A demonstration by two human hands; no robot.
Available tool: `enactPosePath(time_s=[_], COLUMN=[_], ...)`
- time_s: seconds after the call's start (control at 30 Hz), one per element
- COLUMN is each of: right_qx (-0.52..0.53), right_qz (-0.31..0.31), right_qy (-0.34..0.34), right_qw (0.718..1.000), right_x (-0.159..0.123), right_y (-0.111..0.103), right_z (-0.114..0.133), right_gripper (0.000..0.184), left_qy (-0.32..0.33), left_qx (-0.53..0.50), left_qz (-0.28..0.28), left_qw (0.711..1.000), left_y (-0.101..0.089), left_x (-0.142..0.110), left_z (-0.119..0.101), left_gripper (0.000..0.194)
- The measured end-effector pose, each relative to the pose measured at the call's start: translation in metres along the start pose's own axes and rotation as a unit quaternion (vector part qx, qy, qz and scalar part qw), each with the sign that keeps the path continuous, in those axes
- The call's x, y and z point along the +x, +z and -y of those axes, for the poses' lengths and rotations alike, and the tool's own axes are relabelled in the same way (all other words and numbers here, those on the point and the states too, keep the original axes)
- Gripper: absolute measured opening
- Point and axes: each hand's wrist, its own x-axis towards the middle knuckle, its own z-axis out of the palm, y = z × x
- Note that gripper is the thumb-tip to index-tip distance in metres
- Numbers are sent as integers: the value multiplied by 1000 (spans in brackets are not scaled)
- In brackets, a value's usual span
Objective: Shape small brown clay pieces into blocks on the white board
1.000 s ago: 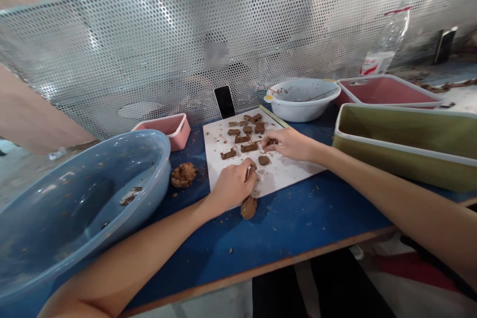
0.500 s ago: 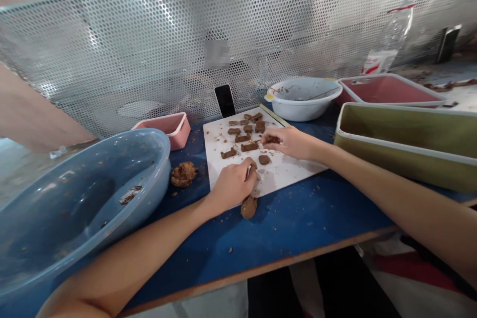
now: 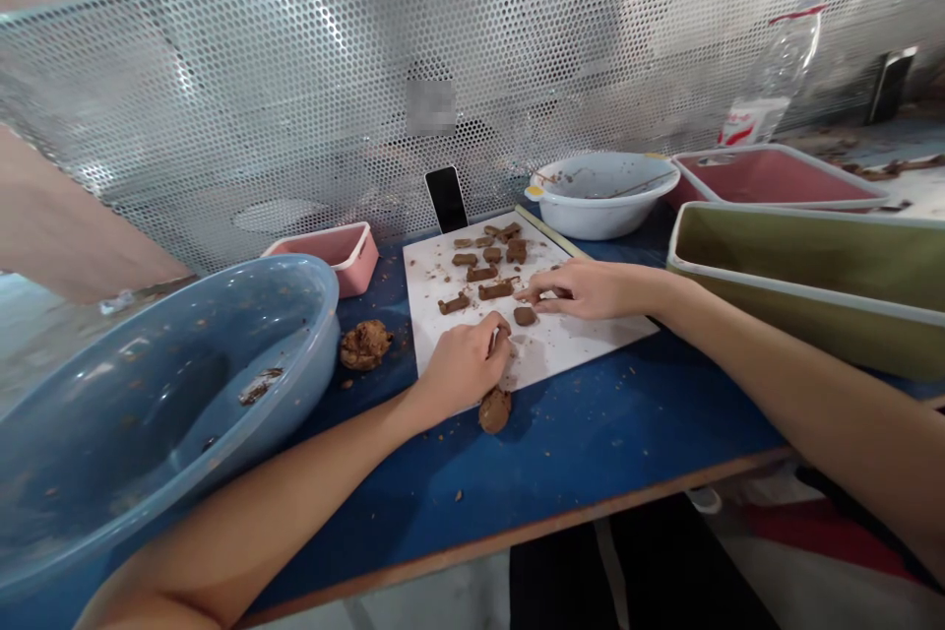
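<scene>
Left hand [image 3: 465, 364] and right hand [image 3: 583, 288] are both over the white sheet [image 3: 583, 349]. The left, at its near edge, is curled with thumb against fingers; whether it pinches anything I cannot tell. The right, over its right half, has fingers bent and thumb parted from them, just beside a small brown lump [image 3: 525, 316] on the sheet; contact is unclear. Shaped brown pieces [image 3: 494, 290] and crumbs cover the sheet's middle and far part.

At the sheet's near edge, close below the left hand, sits a rounded brown lump [image 3: 494, 411]. Left of the sheet come a rough brown lump [image 3: 366, 345], a small pink box [image 3: 359, 264] and a big blue basin [image 3: 314, 364], which crowds the left forearm. Beyond the sheet, a phone [image 3: 447, 200] leans against metal mesh [image 3: 332, 98]. Right of the sheet, a pale basin [image 3: 601, 217], a pink tray [image 3: 783, 179], a green trough [image 3: 797, 305] and a bottle [image 3: 753, 118] hem in that side.
</scene>
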Motion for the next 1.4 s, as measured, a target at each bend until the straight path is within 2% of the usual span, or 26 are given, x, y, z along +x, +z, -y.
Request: enactPosePath(time_s=[0.07, 0.2, 0.33, 0.43, 0.57, 0.7, 0.93, 1.07, 1.2, 1.4], right_qx=[1, -25, -81, -105, -134, -122, -126, -104, -85, -68], right_qz=[3, -45, -56, -74, -52, -44, -88, -130, -128, -129], right_qy=[-3, 21, -28, -20, -49, -68, -33, 26, 75, 96], right_qw=[1000, 998, 995, 991, 988, 989, 988, 986, 985, 985], right_x=[0, 6, 8, 4, -4, -8, -13, -4, 9, 14], right_y=[0, 1, 4, 11, 19, 17, 17, 27, 40, 47], right_z=[0, 0, -7, -16, -24, -21, -2, 2, 2, 3], right_gripper=[34, 33, 31, 36, 38, 38, 31, 32, 45, 32], left_qy=[0, -3, -4, -7, -6, 0, -2, -4, -3, 4], left_qx=[2, 5, 2, -15, -30, -24, -18, -14, -15, -16], left_qz=[1, 2, 4, 19, 13, 6, 7, 4, 3, -4], left_qw=[1000, 1000, 1000, 1000, 999, 1000, 1000, 1000, 1000, 1000], left_y=[0, 0, -2, -4, -5, -3, -2, -2, -1, 0], left_x=[0, 0, 0, 0, 0, 1, 0, 1, 1, 1], left_z=[0, 0, -2, -5, -6, -4, -2, -2, -2, -1], left_gripper=[22, 21, 22, 23, 22, 23, 21, 20, 19, 21])
